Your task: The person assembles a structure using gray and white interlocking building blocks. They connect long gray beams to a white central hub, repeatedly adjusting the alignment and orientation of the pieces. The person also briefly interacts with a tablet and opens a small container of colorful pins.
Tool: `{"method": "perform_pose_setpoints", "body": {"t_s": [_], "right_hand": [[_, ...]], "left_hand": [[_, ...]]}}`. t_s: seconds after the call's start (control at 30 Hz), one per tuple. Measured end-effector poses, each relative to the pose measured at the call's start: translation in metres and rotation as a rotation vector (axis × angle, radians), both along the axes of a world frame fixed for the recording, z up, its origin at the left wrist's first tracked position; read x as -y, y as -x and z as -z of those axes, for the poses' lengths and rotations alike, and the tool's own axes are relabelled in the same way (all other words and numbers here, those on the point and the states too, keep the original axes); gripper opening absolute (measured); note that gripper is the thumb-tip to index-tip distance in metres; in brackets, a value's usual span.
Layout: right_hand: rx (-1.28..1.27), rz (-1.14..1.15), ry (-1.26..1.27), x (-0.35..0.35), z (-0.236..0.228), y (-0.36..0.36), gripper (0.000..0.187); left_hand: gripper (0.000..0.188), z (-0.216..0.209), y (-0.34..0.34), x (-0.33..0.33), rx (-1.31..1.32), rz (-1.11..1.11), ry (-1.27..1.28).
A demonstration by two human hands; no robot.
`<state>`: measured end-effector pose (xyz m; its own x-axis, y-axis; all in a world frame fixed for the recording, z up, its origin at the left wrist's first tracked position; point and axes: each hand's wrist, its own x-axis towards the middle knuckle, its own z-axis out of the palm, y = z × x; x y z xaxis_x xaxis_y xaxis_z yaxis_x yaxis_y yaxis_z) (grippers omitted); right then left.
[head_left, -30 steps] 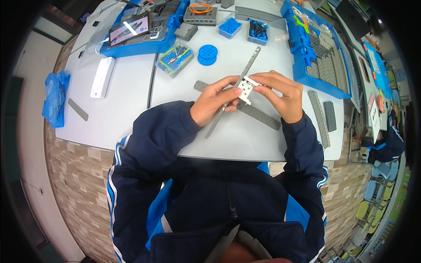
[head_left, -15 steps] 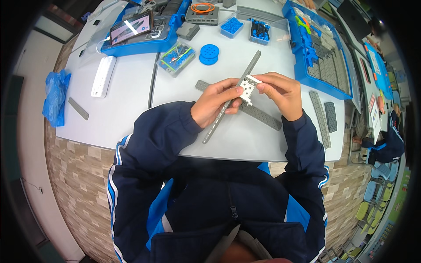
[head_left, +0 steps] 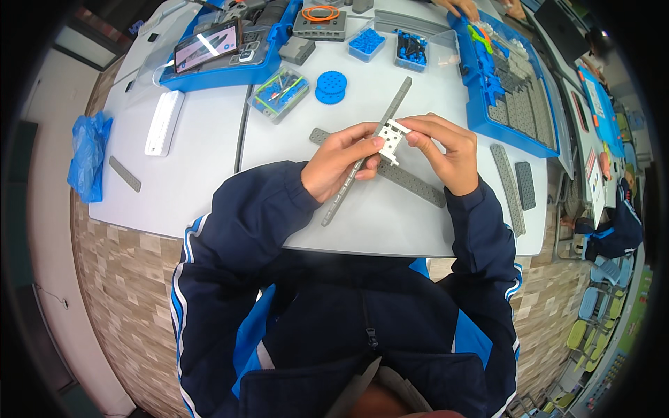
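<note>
My left hand (head_left: 346,157) is closed around a long grey beam (head_left: 397,99) with holes, held slantwise above the table. Against the beam's right side sits a white bracket (head_left: 391,141) with small holes, my left thumb pressing on it. The fingertips of my right hand (head_left: 444,148) pinch the upper right end of the white bracket; whether they hold a smaller part there I cannot make out. Beneath both hands lies another grey perforated beam (head_left: 414,187), partly hidden by my left hand.
A blue case (head_left: 512,97) of grey parts stands right, a co-worker's hand (head_left: 460,8) at its far end. Two grey strips (head_left: 508,188) lie before it. Small boxes (head_left: 367,43), a blue round part (head_left: 331,88) and a clear parts box (head_left: 280,95) stand beyond. A phone (head_left: 208,46) rests on another case.
Both my hands, with the beam and bracket, have shifted very slightly left. A co-worker's hand has come further into view at the far end of the right blue case.
</note>
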<state>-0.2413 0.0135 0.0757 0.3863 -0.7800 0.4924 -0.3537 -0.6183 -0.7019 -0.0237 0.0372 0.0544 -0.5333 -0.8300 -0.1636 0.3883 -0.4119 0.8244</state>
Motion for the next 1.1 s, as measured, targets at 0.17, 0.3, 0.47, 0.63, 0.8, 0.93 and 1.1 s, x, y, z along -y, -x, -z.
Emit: {"method": "perform_pose_setpoints", "body": {"t_s": [0.17,0.3,0.47,0.63,0.8,0.93,1.1], "right_hand": [[-0.011,0.010,0.028,-0.002,-0.003,0.000,0.018],[0.001,0.000,0.056,-0.002,-0.003,0.000,0.018],[0.007,-0.012,0.097,-0.003,-0.003,0.000,0.017],[0.025,-0.015,0.161,-0.004,-0.001,-0.004,0.018],[0.024,-0.005,0.185,-0.005,0.001,-0.006,0.019],[0.013,0.009,0.233,-0.006,0.003,-0.008,0.020],[0.031,-0.001,0.257,-0.006,0.008,-0.011,0.021]], "left_hand": [[0.047,0.000,-0.002,0.001,-0.017,0.012,0.014],[0.049,0.000,-0.002,0.000,-0.029,0.004,0.022],[0.049,-0.001,-0.003,-0.001,-0.024,0.008,0.027],[0.046,-0.002,-0.002,-0.001,-0.027,0.012,-0.013],[0.042,-0.006,-0.001,-0.005,-0.047,0.002,-0.051],[0.039,-0.006,0.000,-0.006,-0.031,-0.005,-0.044],[0.036,-0.001,-0.005,-0.003,-0.069,0.032,-0.077]]}}
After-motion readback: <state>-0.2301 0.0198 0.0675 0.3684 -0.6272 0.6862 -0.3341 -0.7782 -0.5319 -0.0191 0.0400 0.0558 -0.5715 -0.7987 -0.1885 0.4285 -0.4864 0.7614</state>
